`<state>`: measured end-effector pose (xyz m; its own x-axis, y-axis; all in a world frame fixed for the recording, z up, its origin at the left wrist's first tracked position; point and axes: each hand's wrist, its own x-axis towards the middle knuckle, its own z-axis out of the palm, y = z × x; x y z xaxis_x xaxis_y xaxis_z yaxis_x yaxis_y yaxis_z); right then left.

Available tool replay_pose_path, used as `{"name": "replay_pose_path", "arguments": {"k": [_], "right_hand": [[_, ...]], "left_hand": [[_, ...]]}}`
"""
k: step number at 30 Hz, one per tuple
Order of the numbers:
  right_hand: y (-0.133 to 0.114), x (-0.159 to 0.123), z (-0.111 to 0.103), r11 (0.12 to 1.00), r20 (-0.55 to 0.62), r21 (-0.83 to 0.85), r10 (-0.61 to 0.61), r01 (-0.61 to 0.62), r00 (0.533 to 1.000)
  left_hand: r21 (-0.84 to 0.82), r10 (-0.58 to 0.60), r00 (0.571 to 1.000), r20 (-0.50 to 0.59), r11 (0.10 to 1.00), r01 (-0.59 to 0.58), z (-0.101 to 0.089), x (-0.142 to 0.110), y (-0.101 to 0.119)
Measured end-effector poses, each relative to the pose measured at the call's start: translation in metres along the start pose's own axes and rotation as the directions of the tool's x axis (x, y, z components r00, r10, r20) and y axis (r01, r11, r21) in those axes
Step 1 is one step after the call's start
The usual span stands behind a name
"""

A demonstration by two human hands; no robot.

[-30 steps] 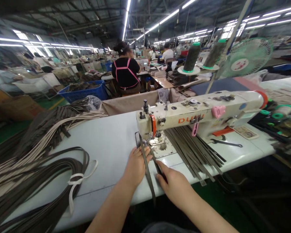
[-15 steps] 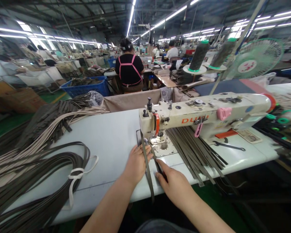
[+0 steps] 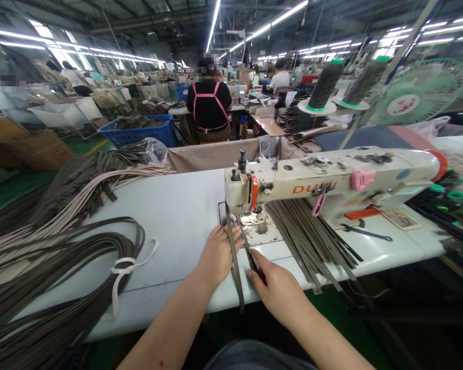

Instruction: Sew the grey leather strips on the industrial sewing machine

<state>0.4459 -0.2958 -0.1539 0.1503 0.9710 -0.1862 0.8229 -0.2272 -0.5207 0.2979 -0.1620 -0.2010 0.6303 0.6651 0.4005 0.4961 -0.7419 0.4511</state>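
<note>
My left hand (image 3: 218, 254) lies on the table just in front of the sewing machine's (image 3: 312, 177) needle area, fingers together and fingertips against a narrow dark strap (image 3: 245, 240). That strap runs from the presser foot toward me. My right hand (image 3: 275, 285) pinches the same strap between thumb and index finger, closer to the table's front edge. Another length of dark strap (image 3: 236, 275) hangs down from the machine head, crosses over my left fingers and droops past the edge. Whether the two lengths are one piece, I cannot tell.
Many dark straps (image 3: 299, 236) lie right of the needle, beside a wrench (image 3: 368, 232). At left rests a strap bundle tied with a white band (image 3: 123, 266). Thread cones (image 3: 326, 85) and a green fan (image 3: 420, 95) stand behind. A person (image 3: 210, 105) sits ahead.
The view has shifted slightly, so the machine appears a little further right. Both hands keep nearly the same place on the strap.
</note>
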Motion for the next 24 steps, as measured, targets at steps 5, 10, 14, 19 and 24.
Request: {"name": "replay_pose_path", "arguments": {"k": [5, 10, 14, 19, 24], "right_hand": [[-0.0003, -0.0012, 0.0003, 1.0, -0.01, 0.006, -0.002, 0.002, 1.0], [-0.0002, -0.0014, 0.0001, 1.0, -0.013, -0.005, -0.001, 0.001, 1.0], [-0.0012, 0.0, -0.0003, 1.0, -0.013, -0.01, 0.0, 0.0, 1.0], [-0.0026, -0.0003, -0.0028, 1.0, -0.002, -0.008, 0.005, -0.005, 1.0], [-0.0017, -0.0011, -0.0027, 1.0, -0.01, 0.002, 0.006, -0.006, 1.0]], "left_hand": [[0.001, 0.031, 0.999, -0.018, 1.0, -0.031, -0.0002, -0.0001, 0.0006], [-0.005, 0.033, 0.999, -0.008, 0.999, -0.033, -0.003, 0.0002, 0.0009], [-0.007, 0.025, 1.0, -0.001, 1.0, -0.025, -0.0039, 0.0001, 0.0016], [0.007, 0.016, 1.0, 0.002, 1.0, -0.016, -0.002, -0.0006, 0.0018], [0.007, 0.014, 1.0, -0.005, 1.0, -0.014, 0.0005, -0.0007, 0.0001]]}}
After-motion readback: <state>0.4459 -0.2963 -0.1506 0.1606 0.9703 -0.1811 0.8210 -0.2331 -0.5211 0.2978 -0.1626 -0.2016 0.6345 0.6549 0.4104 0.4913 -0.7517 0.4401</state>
